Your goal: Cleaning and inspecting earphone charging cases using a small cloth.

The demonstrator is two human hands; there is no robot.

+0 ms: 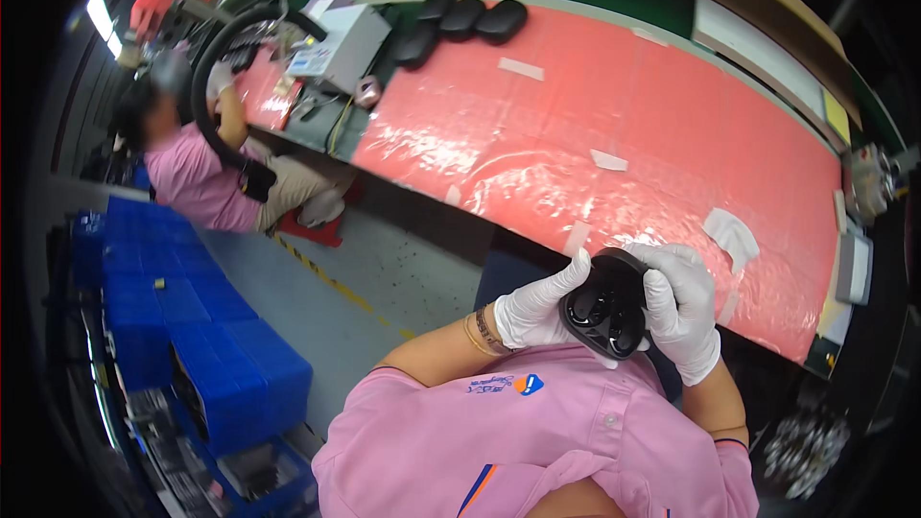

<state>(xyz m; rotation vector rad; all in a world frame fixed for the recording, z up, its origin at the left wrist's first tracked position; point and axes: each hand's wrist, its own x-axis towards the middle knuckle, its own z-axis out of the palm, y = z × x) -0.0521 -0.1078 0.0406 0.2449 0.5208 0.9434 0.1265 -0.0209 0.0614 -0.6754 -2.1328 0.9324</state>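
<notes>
Close to my chest, at the near edge of the bench, I hold a rounded black case (604, 305) with glossy black hollows or parts inside. My left hand (545, 307), in a white glove, grips its left side, the thumb raised along the rim. Around the right side and far edge closes my gloved right hand (679, 305), its fingers bent against the case. What sits inside is too dark to name, and some fingertips are hidden behind it. Several similar black oval cases (463, 18) lie together at the bench's far left.
A pink sheet with tape strips covers the bench (576, 96). A white cloth (732, 238) lies near its front edge, right of my hands. Back left stand a box-shaped device (347, 48) and a curved black hose (203, 86). A co-worker (206, 168) sits left, beyond blue bins (240, 374).
</notes>
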